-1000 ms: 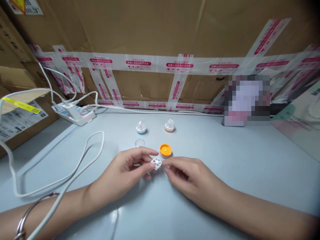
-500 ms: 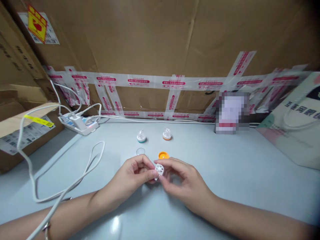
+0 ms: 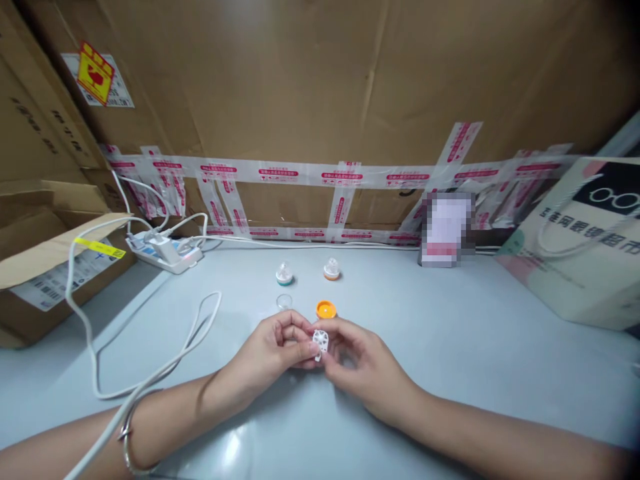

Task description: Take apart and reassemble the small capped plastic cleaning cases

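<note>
Between my hands is a small white plastic part (image 3: pixel 321 341) with several cut-outs in its round face. My left hand (image 3: pixel 285 343) pinches its left side between thumb and fingers. My right hand (image 3: pixel 357 363) has thumb and fingertips closed on its right edge. Just beyond the fingers lies an orange round cap (image 3: pixel 326 309), its hollow side up. A clear ring-like piece (image 3: pixel 285 302) rests to its left. Farther back stand two small clear-domed pieces, one with a teal base (image 3: pixel 285 274) and one with an orange base (image 3: pixel 331 269).
A white cable (image 3: pixel 95 360) loops over the left of the table and crosses above my left forearm. A power strip (image 3: pixel 167 253) and an open carton (image 3: pixel 65 267) are at the left. A blurred-out upright object (image 3: pixel 443 230) and a paper bag (image 3: pixel 575 253) stand at the right.
The camera view has shifted slightly, bringing more of the bag into sight. Both hands still hold the white part, turned a little so its face shows more.
</note>
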The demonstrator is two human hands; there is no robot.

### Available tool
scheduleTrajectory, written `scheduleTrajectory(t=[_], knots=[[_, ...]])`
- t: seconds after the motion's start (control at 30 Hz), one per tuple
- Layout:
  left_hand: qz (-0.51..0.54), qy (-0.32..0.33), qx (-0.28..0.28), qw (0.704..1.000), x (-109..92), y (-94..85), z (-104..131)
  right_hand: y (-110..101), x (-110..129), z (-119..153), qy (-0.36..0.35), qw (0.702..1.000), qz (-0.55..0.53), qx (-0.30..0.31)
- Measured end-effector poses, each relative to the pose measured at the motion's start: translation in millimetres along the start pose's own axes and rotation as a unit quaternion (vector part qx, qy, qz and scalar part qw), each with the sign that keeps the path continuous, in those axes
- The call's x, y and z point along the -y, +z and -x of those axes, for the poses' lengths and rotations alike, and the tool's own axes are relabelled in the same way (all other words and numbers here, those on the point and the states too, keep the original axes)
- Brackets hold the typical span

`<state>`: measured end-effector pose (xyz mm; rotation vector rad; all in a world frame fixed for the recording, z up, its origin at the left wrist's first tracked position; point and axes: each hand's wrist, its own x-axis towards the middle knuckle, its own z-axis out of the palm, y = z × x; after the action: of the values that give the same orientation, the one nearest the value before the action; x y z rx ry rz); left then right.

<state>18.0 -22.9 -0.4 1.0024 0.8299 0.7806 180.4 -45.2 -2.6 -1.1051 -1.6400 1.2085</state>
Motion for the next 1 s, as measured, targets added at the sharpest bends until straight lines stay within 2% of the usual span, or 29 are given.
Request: scheduleTrajectory(t=[0.13,0.23,0.37,0.47,0.6,0.7,0.77,0.83,1.0], knots=[[-0.110,0.061,0.003,0.992,1,-2.0,3,-9,2,2,0.025,0.997,-0.068,0.041],[-0.235,0.144,0.000,0.961,-1,-3.1,10,-16,7,1,0.061,0.994,-0.077,0.038],[-0.401,0.222,0.011,0.889,0,-3.7,18,-16,7,-2,0.080,0.996,-0.028,0.035],[-0.489,0.278,-0.007,0.826,5,-5.4,19,-12,3,-2,0.088,0.996,-0.011,0.021],[-0.576,0.352,-0.018,0.737,12,-9.6,17,-9,2,-2,0.113,0.992,-0.057,0.010],[-0.609,0.390,0.003,0.691,14,-12.6,17,-8,3,-3,0.135,0.985,-0.105,0.006],[-0.613,0.408,0.017,0.676,13,-14.0,17,-9,3,-4,0.143,0.980,-0.139,0.007],[-0.613,0.412,0.023,0.674,12,-14.7,17,-9,2,-5,0.150,0.975,-0.166,0.009],[-0.601,0.395,0.033,0.694,7,-14.8,13,-8,-2,-6,0.173,0.966,-0.193,-0.006]])
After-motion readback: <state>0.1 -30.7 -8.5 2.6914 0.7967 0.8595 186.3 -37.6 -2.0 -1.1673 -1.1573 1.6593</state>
